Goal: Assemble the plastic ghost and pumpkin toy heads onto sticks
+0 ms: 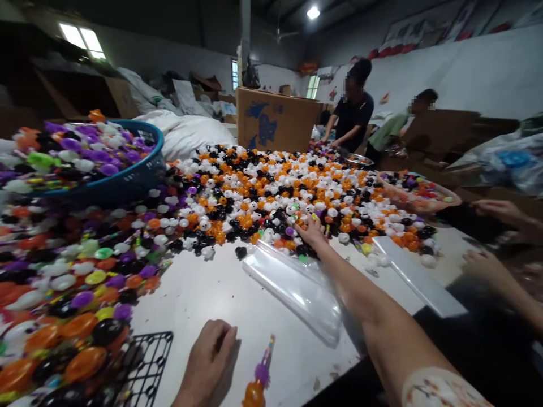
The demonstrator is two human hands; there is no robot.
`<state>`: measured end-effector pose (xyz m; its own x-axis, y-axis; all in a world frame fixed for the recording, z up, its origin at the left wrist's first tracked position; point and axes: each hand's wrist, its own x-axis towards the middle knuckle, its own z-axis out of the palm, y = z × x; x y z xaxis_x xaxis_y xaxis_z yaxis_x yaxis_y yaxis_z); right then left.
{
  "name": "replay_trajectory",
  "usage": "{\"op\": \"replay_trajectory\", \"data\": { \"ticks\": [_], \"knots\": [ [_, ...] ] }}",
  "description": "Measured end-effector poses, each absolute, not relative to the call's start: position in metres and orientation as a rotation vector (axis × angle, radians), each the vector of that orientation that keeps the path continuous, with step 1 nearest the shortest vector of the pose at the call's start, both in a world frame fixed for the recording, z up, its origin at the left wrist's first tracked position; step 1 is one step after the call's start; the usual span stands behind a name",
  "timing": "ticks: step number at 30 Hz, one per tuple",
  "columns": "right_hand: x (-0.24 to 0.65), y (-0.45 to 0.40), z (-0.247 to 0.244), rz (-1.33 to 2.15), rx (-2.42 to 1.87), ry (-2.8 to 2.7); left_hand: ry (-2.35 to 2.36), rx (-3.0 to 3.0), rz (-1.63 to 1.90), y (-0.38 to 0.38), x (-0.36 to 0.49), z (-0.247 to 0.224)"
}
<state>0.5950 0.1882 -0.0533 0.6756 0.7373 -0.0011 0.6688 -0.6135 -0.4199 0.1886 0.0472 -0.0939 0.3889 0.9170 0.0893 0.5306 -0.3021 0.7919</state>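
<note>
My left hand point(211, 355) rests on the white table point(203, 294) near its front, fingers curled in, with nothing visible in it. Just right of it lies an orange and purple toy stick point(259, 376) with colourful beads inside its clear tip. My right hand point(311, 232) reaches forward to the edge of a large heap of orange, white and black pieces point(271, 186). Its fingers are spread among the pieces; whether they touch one is unclear. Beneath and left of my right forearm lies a stack of clear plastic bags point(297, 294).
A blue basket point(156, 148) of mixed pieces stands at the left, a black grid point(148, 362) below it. More bags point(419, 277) and another person's hands point(492, 271) are at the right. Behind the heap are a cardboard box point(275, 121) and two people.
</note>
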Motion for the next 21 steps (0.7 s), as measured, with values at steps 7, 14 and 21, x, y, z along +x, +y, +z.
{"op": "replay_trajectory", "data": {
  "ticks": [7, 14, 21],
  "knots": [
    [0.52, 0.248, -0.05, 0.406, -2.405, -1.268, 1.26, 1.952, 0.743, 0.042, 0.19, -0.088],
    [0.419, 0.271, -0.032, 0.652, -2.181, -1.537, 1.235, 1.835, 0.95, 0.037, 0.196, -0.086],
    [0.375, 0.251, 0.009, 0.695, -1.622, -1.965, 1.556, 1.705, 1.159, 0.04, 0.193, -0.089]
  ]
}}
